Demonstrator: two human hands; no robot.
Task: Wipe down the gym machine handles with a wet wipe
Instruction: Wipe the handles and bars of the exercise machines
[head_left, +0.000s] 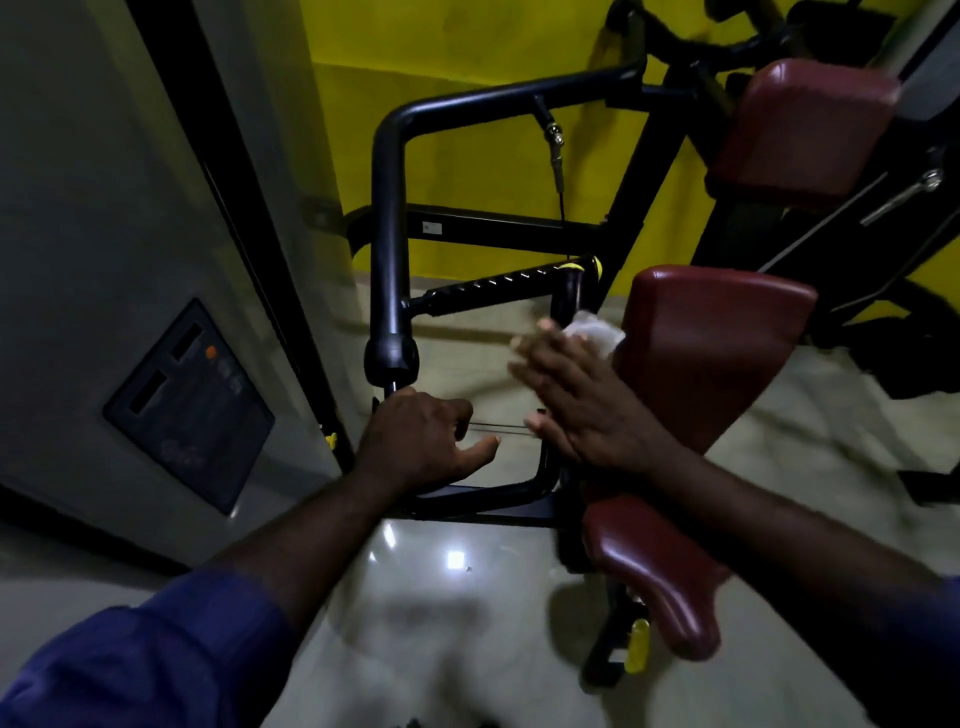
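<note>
The black gym machine has a bent tubular arm that ends in a collar and a short handle at its lower end. My left hand curls round that handle just under the collar, thumb sticking out to the right. My right hand is blurred, its fingers stretched out straight towards a short black upright post beside the seat. A crumpled white wet wipe lies under its fingertips, against the post and the edge of the maroon pad. A ribbed black grip with a yellow end runs from the arm to the post.
A maroon back pad and seat stand right of my hands, another maroon pad behind. A grey weight-stack shroud with a dark panel fills the left. Yellow wall behind, glossy pale floor below. A cable with a clip hangs from the top bar.
</note>
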